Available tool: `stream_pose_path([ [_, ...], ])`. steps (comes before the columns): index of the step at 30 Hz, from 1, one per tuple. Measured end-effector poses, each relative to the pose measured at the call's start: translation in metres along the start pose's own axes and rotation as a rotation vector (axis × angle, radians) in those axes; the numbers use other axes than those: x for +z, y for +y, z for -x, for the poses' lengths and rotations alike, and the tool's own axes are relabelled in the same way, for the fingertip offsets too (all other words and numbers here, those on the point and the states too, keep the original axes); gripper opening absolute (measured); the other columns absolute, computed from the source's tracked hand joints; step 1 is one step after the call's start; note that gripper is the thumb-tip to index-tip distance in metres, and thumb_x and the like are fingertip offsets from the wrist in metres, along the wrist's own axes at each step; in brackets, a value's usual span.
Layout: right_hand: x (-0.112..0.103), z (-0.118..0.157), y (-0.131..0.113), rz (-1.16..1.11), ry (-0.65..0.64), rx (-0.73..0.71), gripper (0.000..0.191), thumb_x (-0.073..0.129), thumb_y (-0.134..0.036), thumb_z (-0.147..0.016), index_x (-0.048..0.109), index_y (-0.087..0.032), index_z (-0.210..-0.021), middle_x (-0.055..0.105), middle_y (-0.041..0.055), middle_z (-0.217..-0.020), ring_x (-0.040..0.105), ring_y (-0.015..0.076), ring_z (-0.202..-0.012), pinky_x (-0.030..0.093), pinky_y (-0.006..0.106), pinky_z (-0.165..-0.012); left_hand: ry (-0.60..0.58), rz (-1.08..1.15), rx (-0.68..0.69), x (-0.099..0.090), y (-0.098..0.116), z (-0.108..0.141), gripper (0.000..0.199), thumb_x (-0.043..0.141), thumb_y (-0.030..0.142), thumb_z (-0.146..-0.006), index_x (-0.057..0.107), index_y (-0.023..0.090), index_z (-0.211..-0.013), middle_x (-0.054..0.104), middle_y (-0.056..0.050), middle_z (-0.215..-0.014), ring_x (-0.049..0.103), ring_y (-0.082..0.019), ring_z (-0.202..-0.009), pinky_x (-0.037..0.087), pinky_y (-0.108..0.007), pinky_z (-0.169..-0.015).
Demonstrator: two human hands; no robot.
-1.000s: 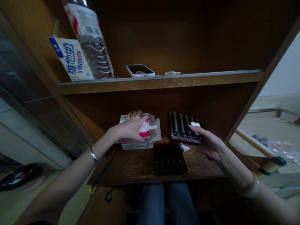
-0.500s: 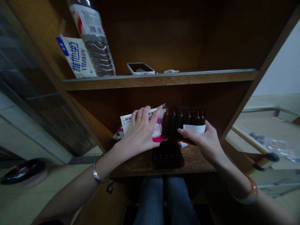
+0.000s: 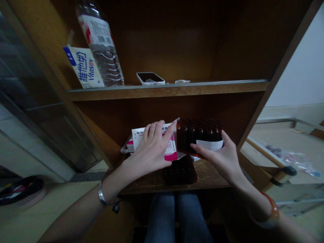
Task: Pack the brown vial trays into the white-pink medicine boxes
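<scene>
My left hand [image 3: 154, 145] is closed over a white and pink printed carton [image 3: 171, 152], its open end facing right with a flap sticking up. In my right hand [image 3: 222, 157] is a pack of dark brown vials [image 3: 198, 130] with a white paper band [image 3: 209, 145] around it. The pack's left end is at the carton's open end; whether any of it is inside I cannot tell. Below them, a second dark brown vial pack [image 3: 180, 171] lies on the wooden lower shelf [image 3: 149, 182]. Another pink and white box [image 3: 130, 145] shows partly behind the carton.
On the upper shelf [image 3: 217, 87] stand a Vitasoy carton [image 3: 87, 69] and a water bottle [image 3: 107, 57], with a phone [image 3: 150, 78] and a small white scrap [image 3: 182, 81] beside them. A waste basket [image 3: 24, 192] sits on the floor at left. Clear plastic packets [image 3: 298, 160] lie at right.
The vial pack has tilted in my right hand, showing more of its rounded tops, and its left end lines up with the carton's opening. The view has shifted slightly.
</scene>
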State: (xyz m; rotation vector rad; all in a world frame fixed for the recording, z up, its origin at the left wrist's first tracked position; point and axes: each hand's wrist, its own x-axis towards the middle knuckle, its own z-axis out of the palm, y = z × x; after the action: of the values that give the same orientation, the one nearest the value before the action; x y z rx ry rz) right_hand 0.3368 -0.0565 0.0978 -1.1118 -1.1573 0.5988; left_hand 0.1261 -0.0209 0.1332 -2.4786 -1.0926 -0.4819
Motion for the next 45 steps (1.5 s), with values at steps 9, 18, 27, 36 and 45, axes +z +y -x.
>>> stream_pose_path([
  [9, 0.004, 0.001, 0.011, 0.000, -0.120, 0.048, 0.059, 0.090, -0.045, -0.054, 0.061, -0.019, -0.098, 0.073, 0.0084, -0.097, 0.067, 0.0261, -0.085, 0.054, 0.038, -0.075, -0.002, -0.013, 0.014, 0.011, 0.004, 0.002, 0.116, 0.080, 0.036, -0.065, 0.012, 0.018, -0.157, 0.033, -0.023, -0.145, 0.035, -0.042, -0.135, 0.028, -0.057, -0.111],
  [18, 0.003, -0.002, 0.010, -0.048, -0.127, 0.131, 0.056, 0.090, -0.044, -0.054, 0.062, -0.019, -0.095, 0.074, 0.0083, -0.092, 0.068, 0.0258, -0.080, 0.055, 0.037, -0.070, 0.057, 0.036, -0.006, 0.020, 0.013, 0.007, 0.113, 0.079, 0.039, -0.067, 0.015, 0.016, -0.156, 0.032, -0.026, -0.144, 0.033, -0.045, -0.135, 0.031, -0.060, -0.108],
  [27, 0.001, 0.006, 0.022, -0.058, -0.310, 0.098, 0.061, 0.091, -0.033, -0.054, 0.062, -0.020, -0.105, 0.074, 0.0073, -0.099, 0.070, 0.0261, -0.089, 0.057, 0.038, -0.078, 0.083, -0.048, 0.057, 0.035, 0.020, 0.013, 0.093, 0.066, 0.031, -0.081, 0.015, 0.016, -0.156, 0.033, -0.024, -0.144, 0.033, -0.041, -0.137, 0.026, -0.059, -0.114],
  [36, -0.008, -0.009, 0.027, -0.138, -0.404, 0.184, 0.060, 0.091, -0.033, -0.054, 0.064, -0.019, -0.105, 0.075, 0.0051, -0.094, 0.069, 0.0204, -0.080, 0.057, 0.033, -0.074, 0.186, -0.008, 0.149, 0.031, 0.011, 0.014, 0.092, 0.068, 0.042, -0.077, 0.025, 0.012, -0.152, 0.034, -0.023, -0.135, 0.038, -0.041, -0.130, 0.035, -0.058, -0.108],
  [45, -0.005, -0.016, 0.024, -0.230, -0.359, 0.333, 0.053, 0.092, -0.036, -0.051, 0.068, -0.018, -0.095, 0.076, 0.0049, -0.089, 0.070, 0.0200, -0.077, 0.056, 0.032, -0.073, 0.161, 0.097, 0.131, 0.017, 0.023, 0.011, 0.109, 0.078, 0.043, -0.064, 0.024, 0.011, -0.154, 0.038, -0.021, -0.136, 0.039, -0.039, -0.128, 0.036, -0.055, -0.109],
])
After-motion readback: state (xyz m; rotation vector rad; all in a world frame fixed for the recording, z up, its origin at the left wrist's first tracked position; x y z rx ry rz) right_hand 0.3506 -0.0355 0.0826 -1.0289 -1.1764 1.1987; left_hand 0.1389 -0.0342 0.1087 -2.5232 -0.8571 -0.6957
